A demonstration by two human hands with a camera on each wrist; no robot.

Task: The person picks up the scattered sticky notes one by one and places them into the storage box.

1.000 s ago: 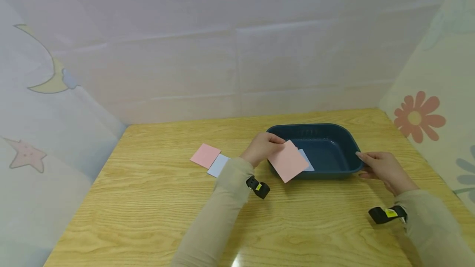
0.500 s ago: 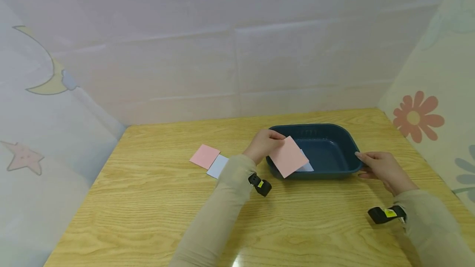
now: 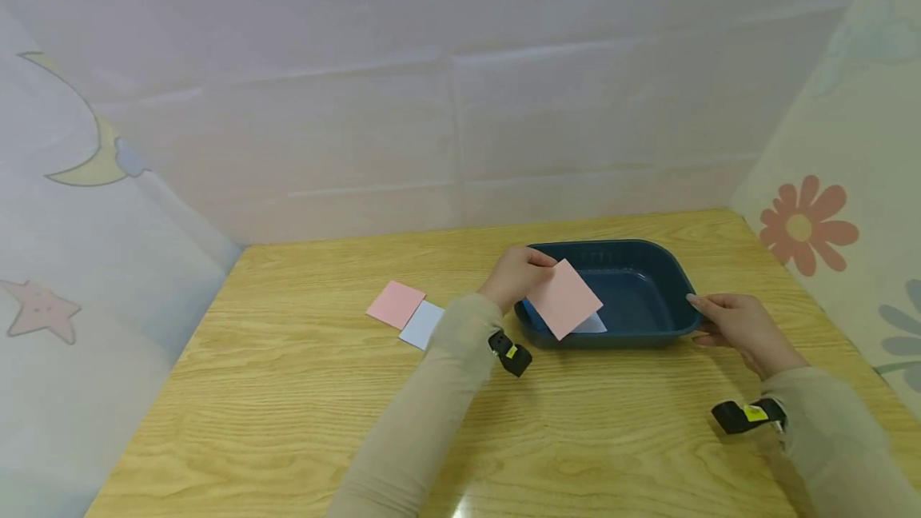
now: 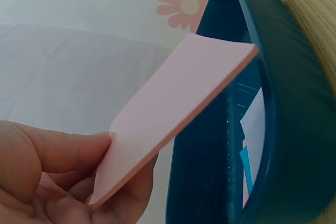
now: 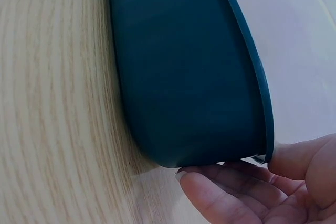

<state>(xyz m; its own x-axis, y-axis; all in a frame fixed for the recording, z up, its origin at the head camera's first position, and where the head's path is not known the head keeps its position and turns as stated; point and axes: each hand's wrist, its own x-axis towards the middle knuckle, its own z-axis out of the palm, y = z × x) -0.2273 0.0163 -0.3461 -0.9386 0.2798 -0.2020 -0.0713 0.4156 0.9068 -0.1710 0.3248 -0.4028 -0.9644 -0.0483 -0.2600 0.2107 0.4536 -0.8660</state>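
Note:
My left hand (image 3: 514, 278) pinches a pink sticky note pad (image 3: 564, 300) by one corner, between thumb and fingers. The pad is tilted over the left end of a dark blue plastic bin (image 3: 647, 335). In the left wrist view its thick edge shows, and pale notes (image 4: 254, 124) and a bright blue piece (image 4: 245, 167) stand inside the bin, partly hidden by the wall. My right hand (image 3: 748, 330) grips the bin's right end, thumb at the rim and fingers against the outer wall, as the right wrist view (image 5: 257, 187) shows.
To the left on the wooden table (image 3: 288, 390) lie another pink pad (image 3: 396, 304) and a pale blue-white pad (image 3: 420, 324), side by side. The sleeve of the left arm passes close to them. A pale wall covering (image 3: 345, 126) rises behind the table.
My left hand has moved slightly up and to the right with the pink pad, farther over the bin. A bright blue piece has come into view inside. The right hand keeps its hold.

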